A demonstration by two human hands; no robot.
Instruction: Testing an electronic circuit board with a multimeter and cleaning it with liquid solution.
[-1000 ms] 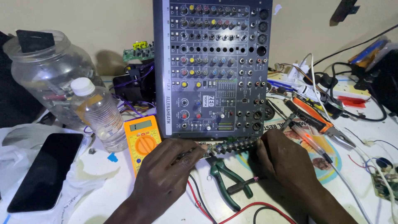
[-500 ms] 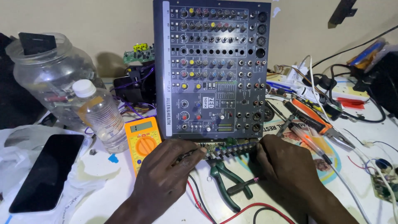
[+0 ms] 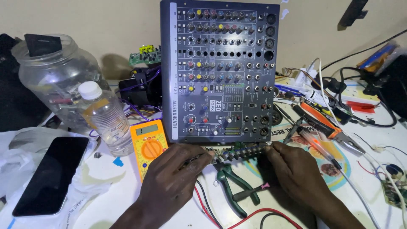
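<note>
Below upright mixer (image 3: 220,70) | 2 hands (image 3: 176,178) (image 3: 294,169) pinch knobbed strip (image 3: 237,152)

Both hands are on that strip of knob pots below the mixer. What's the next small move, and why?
Probably lift the circuit strip level toward the empty row of holes on the audio mixer. The left hand and right hand pinch its two ends just below the panel.

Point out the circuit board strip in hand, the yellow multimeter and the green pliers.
circuit board strip (image 3: 237,151): head view, on its row of components.
yellow multimeter (image 3: 151,148): head view, on the orange dial.
green pliers (image 3: 232,179): head view, on the handles near the pivot.
</note>
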